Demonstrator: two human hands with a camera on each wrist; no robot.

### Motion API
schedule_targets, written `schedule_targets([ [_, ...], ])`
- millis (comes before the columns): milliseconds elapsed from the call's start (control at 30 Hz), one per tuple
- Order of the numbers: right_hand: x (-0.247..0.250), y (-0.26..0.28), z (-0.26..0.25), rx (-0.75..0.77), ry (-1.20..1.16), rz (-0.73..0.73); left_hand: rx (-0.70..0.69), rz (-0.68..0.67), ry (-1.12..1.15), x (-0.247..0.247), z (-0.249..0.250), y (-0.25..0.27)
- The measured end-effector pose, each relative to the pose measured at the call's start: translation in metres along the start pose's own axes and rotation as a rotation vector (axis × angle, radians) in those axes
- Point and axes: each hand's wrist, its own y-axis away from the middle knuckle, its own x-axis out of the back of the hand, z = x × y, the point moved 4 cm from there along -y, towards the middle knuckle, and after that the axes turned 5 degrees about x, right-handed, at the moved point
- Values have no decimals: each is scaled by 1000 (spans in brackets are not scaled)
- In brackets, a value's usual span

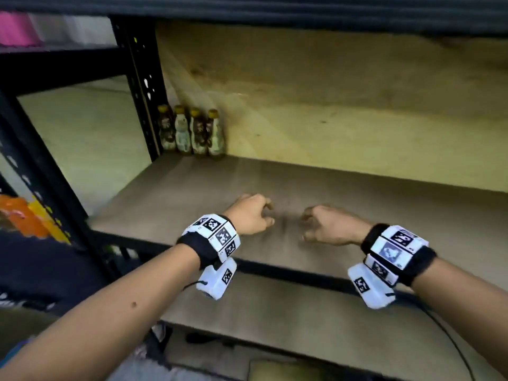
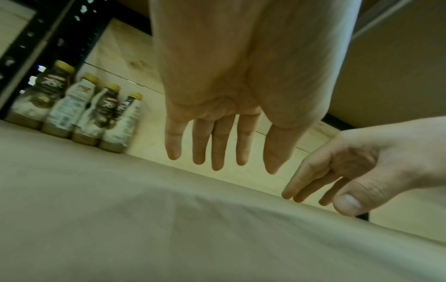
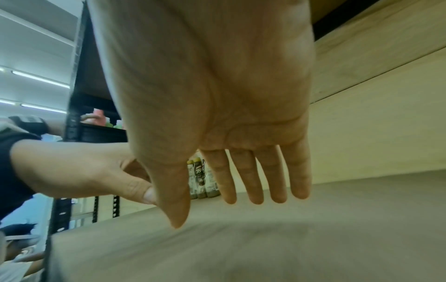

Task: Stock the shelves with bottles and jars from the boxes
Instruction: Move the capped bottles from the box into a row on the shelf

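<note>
Several small bottles point(image 1: 192, 133) with yellow caps and brown-and-white labels stand in a row at the back left corner of the shelf board point(image 1: 357, 193). The same bottles point(image 2: 77, 108) show in the left wrist view, and partly behind my fingers as bottles point(image 3: 200, 179) in the right wrist view. My left hand point(image 1: 254, 214) and right hand point(image 1: 324, 225) hover side by side just above the front middle of the board, palms down, holding nothing. The left hand's fingers point(image 2: 217, 145) hang straight. The right hand's fingers point(image 3: 255, 175) are straight too.
A black perforated upright point(image 1: 143, 86) borders the shelf on the left, and a black front rail point(image 1: 288, 273) runs under my wrists. A lower shelf board point(image 1: 275, 325) lies beneath. Orange and yellow packaging point(image 1: 30, 218) sits at far left. Another person's arm point(image 3: 33, 124) reaches a neighbouring shelf.
</note>
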Motion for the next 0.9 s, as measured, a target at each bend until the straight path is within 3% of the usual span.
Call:
schedule_targets([
  [133, -45, 80, 33, 88, -31, 9, -101, -78, -77, -68, 59, 52],
  [200, -80, 113, 48, 130, -18, 43, -93, -116, -222, -104, 75, 74],
  [300, -136, 155, 54, 167, 78, 184, -37, -5, -400, -146, 91, 111],
  [400, -196, 179, 49, 115, 3, 96, -69, 41, -322, -182, 98, 143],
  [567, -293, 194, 35, -10, -97, -195, -50, -231, -284, -254, 55, 170],
  [900, -430, 186, -14, -275, -418, -439, 180, -511, -182, -364, -64, 188],
])
